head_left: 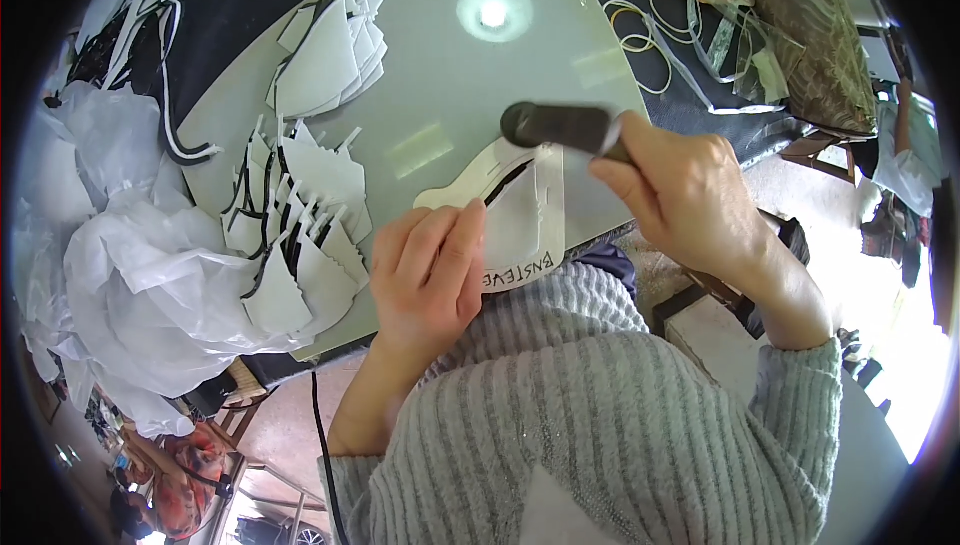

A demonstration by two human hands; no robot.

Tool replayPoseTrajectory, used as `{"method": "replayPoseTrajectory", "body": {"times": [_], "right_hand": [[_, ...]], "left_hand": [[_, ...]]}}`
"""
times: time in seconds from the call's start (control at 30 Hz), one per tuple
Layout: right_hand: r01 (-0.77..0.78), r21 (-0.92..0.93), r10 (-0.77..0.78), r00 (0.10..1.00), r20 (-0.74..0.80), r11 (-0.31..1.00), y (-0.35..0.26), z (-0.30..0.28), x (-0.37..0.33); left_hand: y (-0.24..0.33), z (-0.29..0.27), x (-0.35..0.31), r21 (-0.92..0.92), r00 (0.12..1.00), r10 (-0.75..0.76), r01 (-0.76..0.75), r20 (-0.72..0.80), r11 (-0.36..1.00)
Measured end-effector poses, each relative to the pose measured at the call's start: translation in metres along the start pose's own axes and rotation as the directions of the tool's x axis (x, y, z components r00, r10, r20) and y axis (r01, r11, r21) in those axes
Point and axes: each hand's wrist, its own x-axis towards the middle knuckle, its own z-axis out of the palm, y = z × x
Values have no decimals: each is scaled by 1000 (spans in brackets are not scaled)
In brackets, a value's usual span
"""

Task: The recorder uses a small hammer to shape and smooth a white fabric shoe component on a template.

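My right hand (690, 195) is closed around a dark hammer (560, 128), its blunt round end pointing left above the table and slightly blurred. Below it, at the table's near edge, lies a flat cream template (555, 215) with handwriting along its near side. On the template rests a white cut piece (515, 220) with a black strip (508, 181) along its upper left edge. My left hand (430, 270) presses bent fingertips down at the left end of that strip. Its thumb and the piece's left part are partly hidden.
Several white pieces with black edging lie stacked at the table's far left (330, 55) and nearer left (300, 225). A crumpled clear plastic bag (150, 275) stands beside them. Pale cord loops (640, 35) and a patterned cloth bundle (810, 35) are at the far right.
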Motion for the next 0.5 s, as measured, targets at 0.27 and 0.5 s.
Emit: {"method": "replayPoseTrajectory", "body": {"times": [0.27,0.5], "right_hand": [[-154,141,156,988,-2,978,14,14,-4],[-126,106,128,992,-15,986,6,2,-5]], "left_hand": [[11,-2,15,209,980,-8,-35,198,977],[2,0,12,161,986,80,-103,144,981]]}}
